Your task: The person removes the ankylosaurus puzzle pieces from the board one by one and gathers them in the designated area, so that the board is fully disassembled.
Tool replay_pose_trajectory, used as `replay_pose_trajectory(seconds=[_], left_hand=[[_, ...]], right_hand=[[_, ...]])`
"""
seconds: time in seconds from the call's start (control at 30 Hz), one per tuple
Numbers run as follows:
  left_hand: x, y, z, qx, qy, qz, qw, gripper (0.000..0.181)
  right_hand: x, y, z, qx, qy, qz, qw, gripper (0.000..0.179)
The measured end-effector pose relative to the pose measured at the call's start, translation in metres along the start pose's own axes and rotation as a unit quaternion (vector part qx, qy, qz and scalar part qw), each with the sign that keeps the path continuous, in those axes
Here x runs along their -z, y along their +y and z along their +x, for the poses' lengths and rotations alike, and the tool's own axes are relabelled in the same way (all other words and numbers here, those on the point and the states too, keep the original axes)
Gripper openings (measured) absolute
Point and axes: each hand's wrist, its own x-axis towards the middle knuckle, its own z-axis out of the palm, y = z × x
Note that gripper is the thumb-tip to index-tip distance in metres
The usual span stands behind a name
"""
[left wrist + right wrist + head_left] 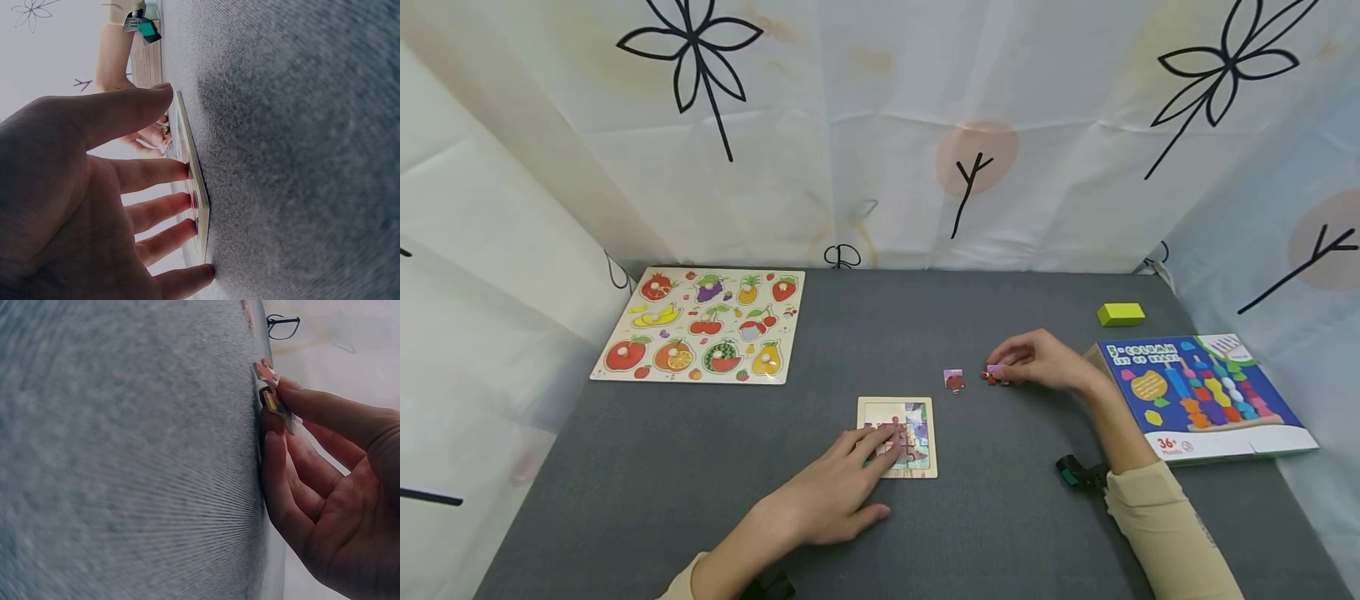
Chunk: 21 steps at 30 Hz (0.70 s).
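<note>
My left hand point(831, 492) lies with outstretched fingers over a small wooden jigsaw tray point(935, 467). In the left wrist view its fingertips point(189, 200) rest at the tray's edge point(205, 206). Partly covered by those fingers, fitted jigsaw pieces point(917, 425) show inside the frame. Further right, my right hand point(1041, 360) pinches a jigsaw piece point(279, 412) between thumb and fingers, low over the cloth. A second, pinkish piece point(267, 372) overlaps it at the thumb tip in the right wrist view. One loose jigsaw piece point(953, 381) lies left of that hand.
A fruit peg board point(760, 329) lies at the back left. On the right stand a blue toy box point(1210, 400) and a yellow-green block point(1121, 314). White patterned curtains point(880, 167) border the grey table point(700, 467) at the back and sides.
</note>
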Motion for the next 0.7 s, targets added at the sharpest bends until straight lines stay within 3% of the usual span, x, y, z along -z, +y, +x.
replay_pose_trajectory(seconds=[0.7], left_hand=[[-0.001, 0.000, 0.001, 0.003, -0.007, 0.002, 1.0000, 0.077]], right_hand=[[-0.010, -0.011, 0.000, -0.002, 0.032, -0.061, 0.9976, 0.019]])
